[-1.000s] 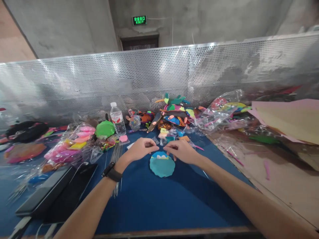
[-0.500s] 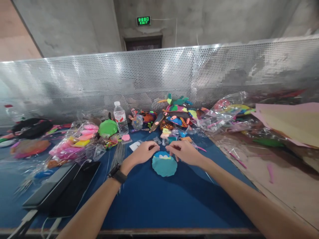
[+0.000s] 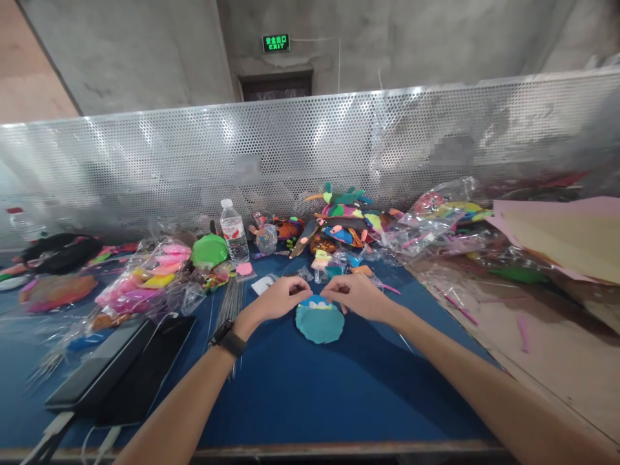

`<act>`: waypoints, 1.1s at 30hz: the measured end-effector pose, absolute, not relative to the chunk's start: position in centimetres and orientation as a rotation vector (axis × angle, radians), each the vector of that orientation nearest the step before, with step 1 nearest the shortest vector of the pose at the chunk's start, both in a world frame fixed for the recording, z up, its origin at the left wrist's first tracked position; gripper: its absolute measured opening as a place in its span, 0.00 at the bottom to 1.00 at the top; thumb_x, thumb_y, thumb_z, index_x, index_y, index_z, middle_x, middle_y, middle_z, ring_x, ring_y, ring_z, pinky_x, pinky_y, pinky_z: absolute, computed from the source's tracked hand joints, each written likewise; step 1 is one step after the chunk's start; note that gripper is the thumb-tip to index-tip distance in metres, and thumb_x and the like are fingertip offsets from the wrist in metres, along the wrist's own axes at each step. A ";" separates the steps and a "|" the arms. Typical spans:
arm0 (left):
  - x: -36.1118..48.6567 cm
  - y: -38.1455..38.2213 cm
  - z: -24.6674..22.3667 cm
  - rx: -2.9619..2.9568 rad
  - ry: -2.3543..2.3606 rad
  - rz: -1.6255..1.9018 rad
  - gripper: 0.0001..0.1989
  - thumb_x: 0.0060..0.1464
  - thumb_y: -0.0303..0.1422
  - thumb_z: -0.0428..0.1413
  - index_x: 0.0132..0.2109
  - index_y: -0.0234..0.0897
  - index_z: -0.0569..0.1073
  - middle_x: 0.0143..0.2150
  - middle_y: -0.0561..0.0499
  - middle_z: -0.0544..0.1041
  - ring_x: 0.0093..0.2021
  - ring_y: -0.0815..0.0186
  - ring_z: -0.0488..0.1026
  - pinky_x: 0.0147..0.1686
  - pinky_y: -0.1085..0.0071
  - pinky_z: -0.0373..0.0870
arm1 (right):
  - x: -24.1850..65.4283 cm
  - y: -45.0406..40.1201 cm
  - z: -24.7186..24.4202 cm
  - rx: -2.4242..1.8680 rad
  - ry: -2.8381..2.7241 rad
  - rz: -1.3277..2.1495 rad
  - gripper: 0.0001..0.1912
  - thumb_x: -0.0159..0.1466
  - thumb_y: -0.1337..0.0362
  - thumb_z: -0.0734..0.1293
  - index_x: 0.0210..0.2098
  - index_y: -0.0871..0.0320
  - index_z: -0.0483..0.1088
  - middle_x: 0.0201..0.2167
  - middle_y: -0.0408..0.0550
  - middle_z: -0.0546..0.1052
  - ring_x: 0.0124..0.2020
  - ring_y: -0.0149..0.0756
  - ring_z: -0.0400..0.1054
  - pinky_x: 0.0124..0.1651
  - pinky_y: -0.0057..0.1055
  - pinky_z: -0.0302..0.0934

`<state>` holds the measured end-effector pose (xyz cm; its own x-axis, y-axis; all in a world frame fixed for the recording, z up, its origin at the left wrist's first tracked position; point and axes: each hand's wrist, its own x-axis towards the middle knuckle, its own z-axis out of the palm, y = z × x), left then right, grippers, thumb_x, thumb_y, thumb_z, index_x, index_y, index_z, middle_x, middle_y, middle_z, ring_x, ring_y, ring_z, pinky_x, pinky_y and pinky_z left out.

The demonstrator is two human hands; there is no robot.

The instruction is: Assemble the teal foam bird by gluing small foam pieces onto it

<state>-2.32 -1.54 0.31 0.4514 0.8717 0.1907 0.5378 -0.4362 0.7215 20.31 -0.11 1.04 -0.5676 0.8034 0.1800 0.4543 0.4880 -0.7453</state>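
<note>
A flat, roundish teal piece of modelling clay lies on the blue table surface in front of me. Along its top edge run a blue clay strip, small white lumps and a bit of yellow. My left hand is closed, thumb and fingers pinching at the upper left of the blue strip. At the upper right edge my right hand pinches in the same way, its fingertips close to the white lumps. The fingertips partly hide the edge of the clay. A dark watch is on my left wrist.
Thin wires lie left of my left hand, near a water bottle. Colourful clay figures are heaped behind my hands. Bagged clay and a dark power bank sit left. Brown board covers the right side.
My right fingers have drawn in slightly toward the top edge of the clay. My left hand has barely moved, and the clay disc stays in place.
</note>
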 end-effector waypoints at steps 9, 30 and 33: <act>-2.8 -1.1 0.2 2.194 1.283 0.836 0.17 0.61 0.42 0.48 0.34 0.35 0.73 0.32 0.50 0.76 0.32 0.65 0.70 0.32 0.72 0.62 | 20.4 -0.4 1.4 -1.051 -2.260 0.863 0.23 0.63 0.47 0.63 0.22 0.58 0.67 0.19 0.43 0.73 0.18 0.28 0.66 0.25 0.27 0.59; -2.5 -1.4 0.5 2.181 1.269 0.746 0.24 0.59 0.50 0.46 0.31 0.35 0.72 0.27 0.52 0.71 0.28 0.67 0.65 0.27 0.72 0.57 | 20.4 -0.3 1.3 -1.029 -2.273 0.822 0.18 0.64 0.49 0.62 0.31 0.57 0.70 0.22 0.44 0.75 0.22 0.30 0.68 0.26 0.27 0.58; -2.5 -1.5 0.5 2.154 1.202 0.732 0.19 0.58 0.46 0.50 0.36 0.35 0.75 0.34 0.49 0.75 0.33 0.65 0.68 0.32 0.72 0.62 | 20.4 -0.3 1.4 -1.054 -2.286 0.888 0.17 0.63 0.50 0.64 0.33 0.57 0.74 0.23 0.45 0.75 0.22 0.30 0.66 0.25 0.27 0.58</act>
<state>-2.53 -1.51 0.48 0.4485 0.8739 0.1874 0.5676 -0.4405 0.6956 20.43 -0.31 1.45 -0.5958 0.7906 0.1413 0.4876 0.4959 -0.7185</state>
